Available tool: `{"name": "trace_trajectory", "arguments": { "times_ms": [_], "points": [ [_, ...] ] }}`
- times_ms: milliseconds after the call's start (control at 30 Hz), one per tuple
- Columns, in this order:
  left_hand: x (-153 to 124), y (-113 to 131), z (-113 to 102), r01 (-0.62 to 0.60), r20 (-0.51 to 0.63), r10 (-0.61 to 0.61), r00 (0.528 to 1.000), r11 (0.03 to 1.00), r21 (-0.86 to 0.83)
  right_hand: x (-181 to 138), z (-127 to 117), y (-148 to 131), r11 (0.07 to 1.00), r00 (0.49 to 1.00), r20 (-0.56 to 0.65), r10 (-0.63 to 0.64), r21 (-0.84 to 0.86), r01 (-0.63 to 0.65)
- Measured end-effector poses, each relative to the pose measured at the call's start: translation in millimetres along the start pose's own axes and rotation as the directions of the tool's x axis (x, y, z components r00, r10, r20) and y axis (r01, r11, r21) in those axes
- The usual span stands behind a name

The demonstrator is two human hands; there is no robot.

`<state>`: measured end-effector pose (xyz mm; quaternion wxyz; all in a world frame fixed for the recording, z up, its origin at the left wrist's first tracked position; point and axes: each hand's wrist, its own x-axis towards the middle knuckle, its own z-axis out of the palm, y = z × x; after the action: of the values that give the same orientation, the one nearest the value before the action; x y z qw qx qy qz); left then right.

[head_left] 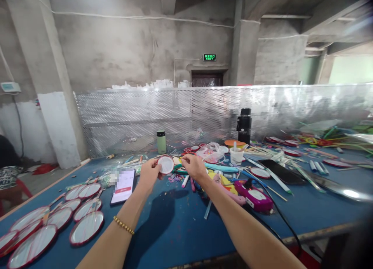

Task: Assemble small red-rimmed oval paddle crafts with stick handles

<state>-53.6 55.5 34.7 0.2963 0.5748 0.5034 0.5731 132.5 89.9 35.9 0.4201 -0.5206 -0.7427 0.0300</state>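
My left hand (150,172) grips a small round white disc with a red rim (166,165) by its left edge, thumb in front, and holds it up over the table. To the right of it, my right hand (194,166) is closed in a pinch. Something thin and red shows by those fingertips, but what they hold is too small to make out. Behind and below the hands lie small coloured pieces, among them a white marker-like stick (185,181). Several larger red-rimmed discs (86,227) lie overlapping on the left.
A phone (124,186) lies left of my left arm. A purple device (254,196) with a black cable sits beside my right forearm. Further back stand a green bottle (161,142), a white cup (236,156) and a black flask (244,127), before a perforated metal screen (140,110).
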Motion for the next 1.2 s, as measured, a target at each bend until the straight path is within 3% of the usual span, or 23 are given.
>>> {"name": "trace_trajectory", "arguments": {
  "times_ms": [300,567,900,1200],
  "points": [
    [5,-10,0,0.001,-0.029,0.001,1.000,0.999,0.054,-3,1,3,0.950,0.975,0.209,-0.081,-0.278,0.138],
    [3,-9,1,-0.004,-0.006,0.005,1.000,0.998,0.069,-12,-1,-7,0.886,0.909,0.407,-0.091,-0.384,0.260],
    [5,-11,3,-0.024,0.008,0.023,1.000,0.991,0.131,-12,10,-7,0.829,0.899,0.432,-0.072,-0.475,0.295],
    [6,-13,2,-0.032,0.015,0.030,0.999,0.993,0.112,-7,-3,0,0.919,0.926,0.364,-0.103,-0.322,0.229]
  ]
}}
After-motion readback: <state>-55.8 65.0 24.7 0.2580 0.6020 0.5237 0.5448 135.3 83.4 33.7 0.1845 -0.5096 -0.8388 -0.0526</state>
